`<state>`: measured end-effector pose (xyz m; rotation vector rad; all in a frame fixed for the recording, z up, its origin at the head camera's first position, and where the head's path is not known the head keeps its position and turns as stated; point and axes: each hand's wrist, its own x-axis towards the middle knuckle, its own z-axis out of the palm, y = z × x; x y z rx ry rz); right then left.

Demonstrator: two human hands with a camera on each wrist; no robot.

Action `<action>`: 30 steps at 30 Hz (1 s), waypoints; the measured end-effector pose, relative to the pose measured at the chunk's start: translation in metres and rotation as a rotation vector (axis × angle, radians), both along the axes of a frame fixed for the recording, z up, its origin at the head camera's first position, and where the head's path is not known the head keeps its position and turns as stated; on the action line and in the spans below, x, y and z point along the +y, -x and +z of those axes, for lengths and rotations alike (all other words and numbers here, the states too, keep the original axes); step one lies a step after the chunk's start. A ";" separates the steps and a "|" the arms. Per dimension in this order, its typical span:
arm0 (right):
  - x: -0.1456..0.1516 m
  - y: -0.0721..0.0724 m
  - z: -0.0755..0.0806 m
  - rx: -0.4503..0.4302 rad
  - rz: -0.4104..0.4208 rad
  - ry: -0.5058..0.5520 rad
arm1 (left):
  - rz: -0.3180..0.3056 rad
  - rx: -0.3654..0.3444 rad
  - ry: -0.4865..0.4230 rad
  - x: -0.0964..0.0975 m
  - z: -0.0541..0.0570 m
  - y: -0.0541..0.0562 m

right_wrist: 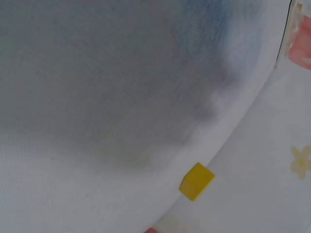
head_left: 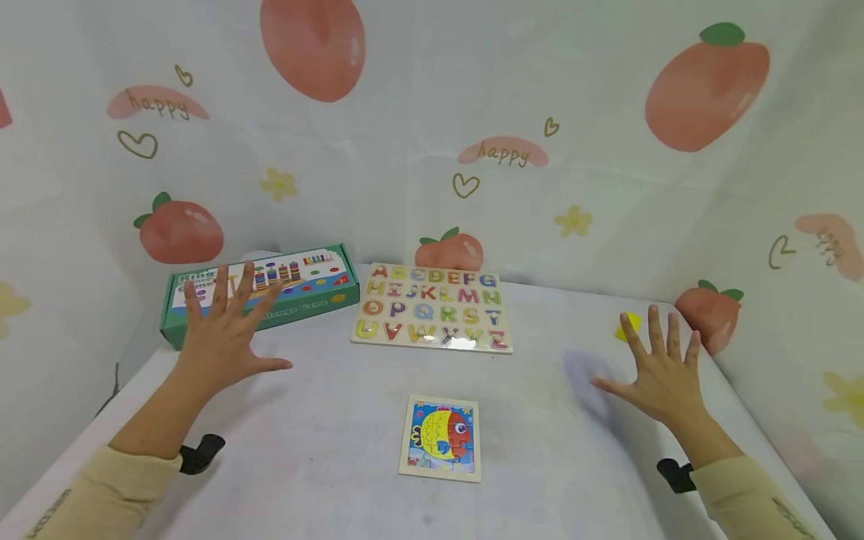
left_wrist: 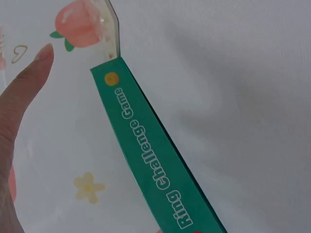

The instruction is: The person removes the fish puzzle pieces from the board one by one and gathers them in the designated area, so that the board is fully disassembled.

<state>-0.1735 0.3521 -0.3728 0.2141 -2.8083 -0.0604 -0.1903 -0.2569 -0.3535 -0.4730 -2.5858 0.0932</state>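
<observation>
My left hand (head_left: pixel 223 345) is held in the air with its fingers spread, in front of a green box (head_left: pixel 307 306) printed "Ring Challenge Game". In the left wrist view the thumb (left_wrist: pixel 24 92) shows beside that box (left_wrist: pixel 146 145), apart from it. On the right, my right hand (head_left: pixel 664 375) hovers with fingers spread, nearest to a yellow block (head_left: pixel 629 327), which it partly covers in the head view. The right wrist view shows this block (right_wrist: pixel 196 181) whole. Neither hand holds anything. Between the hands lies a small fish jigsaw puzzle (head_left: pixel 440 439) in a wooden frame.
A wooden alphabet board (head_left: pixel 432 307) with coloured letters lies at the back middle, just right of the green box. Everything stands on a white-covered table (head_left: pixel 324 480). A white curtain (head_left: pixel 405 165) with peaches and flowers hangs behind and at both sides.
</observation>
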 end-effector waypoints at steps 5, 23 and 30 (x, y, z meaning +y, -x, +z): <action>-0.005 0.003 -0.001 0.008 0.006 0.022 | 0.008 -0.065 0.008 0.005 0.000 -0.002; -0.053 0.015 -0.006 -0.035 0.021 0.168 | -0.108 -0.131 -0.077 0.057 0.003 0.002; -0.089 0.015 -0.006 -0.094 -0.001 0.295 | -0.125 -0.325 -0.163 0.094 0.005 -0.006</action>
